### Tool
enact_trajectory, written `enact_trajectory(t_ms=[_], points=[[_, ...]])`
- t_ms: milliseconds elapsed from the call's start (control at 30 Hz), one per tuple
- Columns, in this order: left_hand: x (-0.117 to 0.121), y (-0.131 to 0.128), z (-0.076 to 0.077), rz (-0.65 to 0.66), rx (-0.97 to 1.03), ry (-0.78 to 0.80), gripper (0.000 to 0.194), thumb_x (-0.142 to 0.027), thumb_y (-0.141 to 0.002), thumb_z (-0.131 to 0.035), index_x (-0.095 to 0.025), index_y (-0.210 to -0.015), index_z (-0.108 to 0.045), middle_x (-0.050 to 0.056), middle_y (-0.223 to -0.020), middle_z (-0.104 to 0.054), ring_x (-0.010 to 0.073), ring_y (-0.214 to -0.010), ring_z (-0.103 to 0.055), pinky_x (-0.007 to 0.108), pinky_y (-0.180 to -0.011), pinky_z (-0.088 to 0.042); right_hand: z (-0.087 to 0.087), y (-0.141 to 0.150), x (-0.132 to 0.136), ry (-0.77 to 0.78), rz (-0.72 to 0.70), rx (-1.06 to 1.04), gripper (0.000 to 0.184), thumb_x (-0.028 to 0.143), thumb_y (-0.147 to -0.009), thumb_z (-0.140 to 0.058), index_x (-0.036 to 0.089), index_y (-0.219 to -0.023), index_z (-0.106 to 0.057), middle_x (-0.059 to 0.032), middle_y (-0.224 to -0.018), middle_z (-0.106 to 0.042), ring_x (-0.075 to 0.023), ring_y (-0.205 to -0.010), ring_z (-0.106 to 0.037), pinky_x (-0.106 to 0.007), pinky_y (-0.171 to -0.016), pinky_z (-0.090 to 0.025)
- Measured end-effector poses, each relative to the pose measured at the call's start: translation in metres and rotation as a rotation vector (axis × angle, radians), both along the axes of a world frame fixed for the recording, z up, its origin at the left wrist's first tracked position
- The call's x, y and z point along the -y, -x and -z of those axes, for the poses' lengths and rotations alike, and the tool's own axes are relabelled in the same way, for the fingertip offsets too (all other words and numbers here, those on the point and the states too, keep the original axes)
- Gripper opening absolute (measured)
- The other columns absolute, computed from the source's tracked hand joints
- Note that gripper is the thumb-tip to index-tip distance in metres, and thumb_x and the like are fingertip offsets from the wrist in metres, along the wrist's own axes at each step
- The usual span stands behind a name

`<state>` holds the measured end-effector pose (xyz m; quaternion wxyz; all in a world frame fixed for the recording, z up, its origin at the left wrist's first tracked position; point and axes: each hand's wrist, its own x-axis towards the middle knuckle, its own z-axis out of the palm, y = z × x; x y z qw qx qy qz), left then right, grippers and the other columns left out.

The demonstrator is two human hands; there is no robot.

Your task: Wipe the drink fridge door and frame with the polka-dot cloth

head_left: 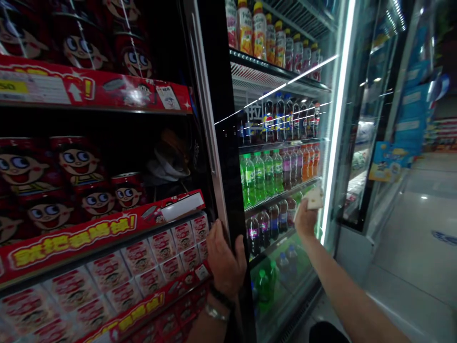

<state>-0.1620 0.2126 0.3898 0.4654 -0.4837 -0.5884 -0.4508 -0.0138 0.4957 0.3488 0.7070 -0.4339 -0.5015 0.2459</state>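
My left hand (226, 259), with a dark band and a metal bracelet at the wrist, lies against the silver and black door frame (232, 200) of a drinks fridge. Its fingers point upward and the thumb is spread apart from them. To the right, my right hand (306, 221) is closed on a pale folded cloth (314, 198). The cloth is up against the glass door (285, 166), near the bright vertical light strip (337, 119). Part of the cloth is hidden by the fingers. Behind the glass stand green soda bottles (259, 176) and dark cola bottles (280, 114).
At left, shelves carry red cans (78, 162) with cartoon faces and small drink cartons (137, 257) behind red price strips (89, 238). Juice bottles (259, 28) fill the top fridge shelf. Another fridge (360, 157) and a tiled floor (410, 228) lie at right.
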Motion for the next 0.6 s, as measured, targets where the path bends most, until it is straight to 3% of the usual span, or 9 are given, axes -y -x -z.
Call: enact_trajectory(t_ms=[100, 167, 267, 333, 367, 467, 600], points=[[-0.01, 0.004, 0.002, -0.065, -0.005, -0.038, 0.072, -0.031, -0.106, -0.066, 0.003, -0.164, -0.041, 0.03, -0.148, -0.058, 0.0357, -0.144, -0.055, 0.047, -0.122, -0.047, 0.021, 0.022, 0.071, -0.247, -0.096, 0.168, 0.081, 0.059, -0.104, -0.055, 0.012, -0.168, -0.041, -0.0248, -0.171, -0.046, -0.0396, -0.165, -0.04, -0.063, -0.139, -0.035], [-0.011, 0.006, 0.004, -0.077, 0.002, -0.034, 0.071, -0.034, -0.107, -0.064, 0.002, -0.164, -0.042, 0.03, -0.147, -0.059, 0.0369, -0.141, -0.056, 0.049, -0.119, -0.048, 0.033, 0.031, 0.117, -0.595, -0.178, 0.445, 0.082, 0.045, -0.1, -0.065, 0.024, -0.174, -0.036, -0.0187, -0.18, -0.035, -0.0429, -0.169, -0.032, -0.071, -0.137, -0.035], [-0.008, 0.009, 0.005, -0.079, 0.001, -0.028, 0.069, -0.035, -0.108, -0.061, -0.002, -0.166, -0.042, 0.028, -0.144, -0.061, 0.0357, -0.135, -0.058, 0.049, -0.116, -0.049, 0.044, 0.031, 0.144, -1.047, -0.23, 0.771, 0.075, 0.038, -0.097, -0.066, 0.032, -0.169, -0.047, -0.0164, -0.18, -0.036, -0.0436, -0.17, -0.031, -0.074, -0.133, -0.038], [-0.007, 0.01, 0.005, -0.083, -0.001, -0.017, 0.07, -0.034, -0.108, -0.06, -0.004, -0.169, -0.04, 0.026, -0.142, -0.061, 0.0345, -0.131, -0.059, 0.048, -0.113, -0.05, 0.046, 0.022, 0.125, -1.125, -0.242, 0.795, 0.064, 0.042, -0.097, -0.066, 0.033, -0.16, -0.058, -0.015, -0.175, -0.045, -0.0397, -0.168, -0.036, -0.069, -0.134, -0.039], [-0.007, 0.01, 0.005, -0.087, -0.003, -0.011, 0.071, -0.033, -0.108, -0.06, -0.004, -0.17, -0.039, 0.026, -0.141, -0.061, 0.0344, -0.128, -0.059, 0.047, -0.111, -0.05, 0.047, 0.016, 0.106, -1.089, -0.239, 0.76, 0.059, 0.045, -0.097, -0.067, 0.033, -0.155, -0.064, -0.0128, -0.172, -0.051, -0.0375, -0.166, -0.041, -0.066, -0.134, -0.041], [-0.007, 0.011, 0.007, -0.097, -0.012, -0.02, 0.072, -0.032, -0.108, -0.06, -0.006, -0.172, -0.037, 0.026, -0.14, -0.062, 0.0349, -0.126, -0.059, 0.047, -0.109, -0.05, 0.043, -0.009, 0.026, -0.809, -0.162, 0.577, 0.062, 0.058, -0.096, -0.067, 0.027, -0.15, -0.067, -0.014, -0.165, -0.057, -0.0357, -0.161, -0.049, -0.061, -0.134, -0.044], [-0.006, 0.014, 0.012, -0.086, 0.012, -0.016, 0.072, -0.032, -0.108, -0.059, -0.011, -0.173, -0.038, 0.024, -0.143, -0.061, 0.0353, -0.13, -0.058, 0.048, -0.113, -0.049, 0.024, -0.051, -0.075, -0.37, 0.035, 0.348, 0.077, 0.064, -0.11, -0.039, 0.005, -0.155, -0.055, -0.0304, -0.159, -0.055, -0.0376, -0.157, -0.05, -0.064, -0.131, -0.044]])
